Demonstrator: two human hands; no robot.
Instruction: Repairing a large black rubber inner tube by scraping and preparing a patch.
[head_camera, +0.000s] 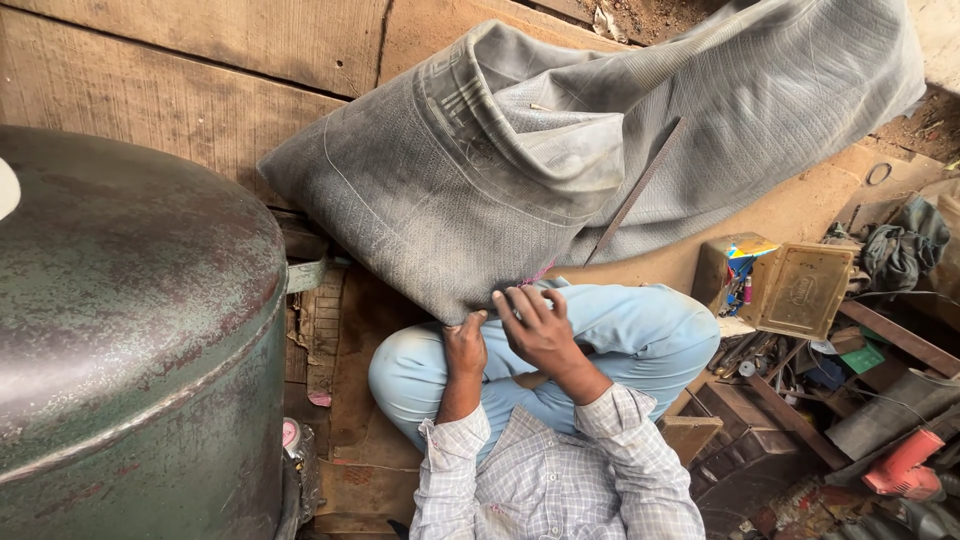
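Our checked shirt sleeves (560, 480) lead to both hands at the lower edge of the large grey rubber inner tube (480, 190) resting on our knees: left hand (466, 345) pinches it, right hand (540, 325) presses fingers against it. Work looks midway; nothing visibly finished yet.

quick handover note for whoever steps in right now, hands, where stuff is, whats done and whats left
Left hand: gripping the lower edge of the grey inner tube, fingers curled on it.
Right hand: fingers pressed on the same edge, beside the left hand.
Tube: big, limp, folded, resting over the knees in light blue trousers.
Open tin of tools on the right side, green tank on the left.
Done: tube in hand at its edge. Left: whatever work that edge needs; no tool picked up yet.
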